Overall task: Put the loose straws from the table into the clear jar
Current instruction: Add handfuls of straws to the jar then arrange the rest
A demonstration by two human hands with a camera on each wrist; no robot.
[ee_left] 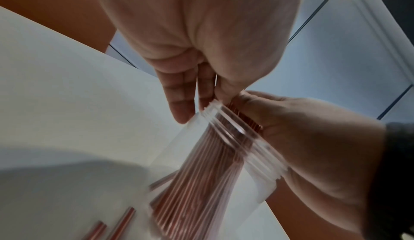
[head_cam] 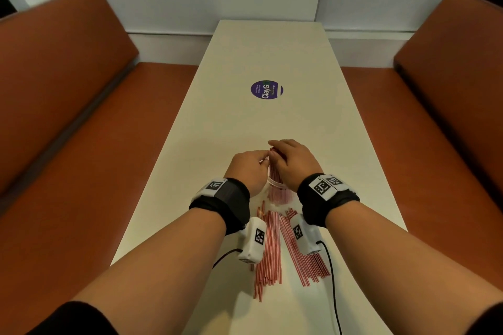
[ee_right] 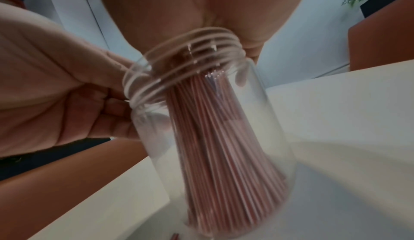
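Head view: I stand at the end of a long pale table (head_cam: 239,128) between two orange benches. Both my hands meet over the jar (head_cam: 277,192), which stands upright close in front of me. My right hand (head_cam: 292,162) curls around a bundle of straws (head_cam: 273,168) that stick up out of the jar. My left hand (head_cam: 249,168) sits just beside it, fingertips at the bundle's top. Many loose straws (head_cam: 272,245) lie on the table under my wrists, in two fans.

Left wrist view: my left hand (ee_left: 201,48) shows its palm, with the fingers (ee_left: 179,98) fairly straight and reaching down past the jar's threaded rim (ee_left: 226,128). The thumb presses toward the straw tops, but I cannot tell whether it pinches them. My right hand (ee_left: 302,134) closes around the bundle above the rim.

Right wrist view: the jar (ee_right: 257,119) is packed with straws (ee_right: 217,146), fanning out toward its base. My right hand (ee_right: 201,9) covers their tops.

Risks: the bundle could splay when I let go and tip the light jar. My wrists could also sweep the loose straws off the table.
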